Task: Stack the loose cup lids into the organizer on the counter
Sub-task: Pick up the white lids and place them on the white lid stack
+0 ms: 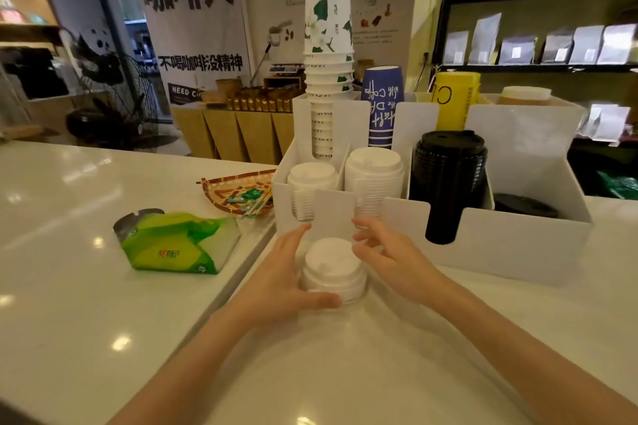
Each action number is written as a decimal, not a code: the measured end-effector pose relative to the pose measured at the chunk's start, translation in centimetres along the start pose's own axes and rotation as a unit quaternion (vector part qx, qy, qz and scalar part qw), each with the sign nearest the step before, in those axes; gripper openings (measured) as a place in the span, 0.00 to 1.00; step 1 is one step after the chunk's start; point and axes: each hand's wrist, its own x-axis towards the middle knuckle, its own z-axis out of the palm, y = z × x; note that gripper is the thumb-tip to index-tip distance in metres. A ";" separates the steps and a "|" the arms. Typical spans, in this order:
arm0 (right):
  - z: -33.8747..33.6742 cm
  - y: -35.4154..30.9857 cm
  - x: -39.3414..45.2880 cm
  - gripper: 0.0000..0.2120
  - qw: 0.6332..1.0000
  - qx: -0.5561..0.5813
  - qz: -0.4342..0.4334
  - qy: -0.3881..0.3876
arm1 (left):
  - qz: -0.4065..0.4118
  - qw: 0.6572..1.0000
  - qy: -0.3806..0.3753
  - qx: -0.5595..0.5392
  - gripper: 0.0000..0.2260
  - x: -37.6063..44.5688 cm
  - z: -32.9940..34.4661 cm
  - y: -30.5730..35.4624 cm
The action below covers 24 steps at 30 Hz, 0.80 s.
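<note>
A short stack of white cup lids (332, 267) sits on the white counter just in front of the white organizer (483, 245). My left hand (286, 272) wraps around the stack's left and near side, thumb against its base. My right hand (386, 252) hovers at the stack's right edge with its fingers spread, fingertips touching or nearly touching the top lid. Inside the organizer stand two stacks of white lids (312, 183) (374, 172) and a tall stack of black lids (448, 176). One black lid (524, 205) lies in the right compartment.
Behind the lid slots rise stacked paper cups: a tall white-and-green column (328, 45), blue cups (381, 107) and yellow cups (457, 100). To the left lie a green tissue pack (179, 245) and a woven tray of sachets (241, 193). Shelves of bags fill the right background.
</note>
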 end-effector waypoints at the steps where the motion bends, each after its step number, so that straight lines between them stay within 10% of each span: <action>1: 0.3 0.2 -0.1 0.21 1.000 -0.006 0.011 -0.011 | 0.001 1.000 -0.010 0.000 0.53 0.0 0.0 -0.1; 24: 0.8 -1.6 0.1 0.13 0.990 0.127 0.056 0.024 | 0.063 0.993 0.088 -0.054 0.36 0.4 -0.6 -0.7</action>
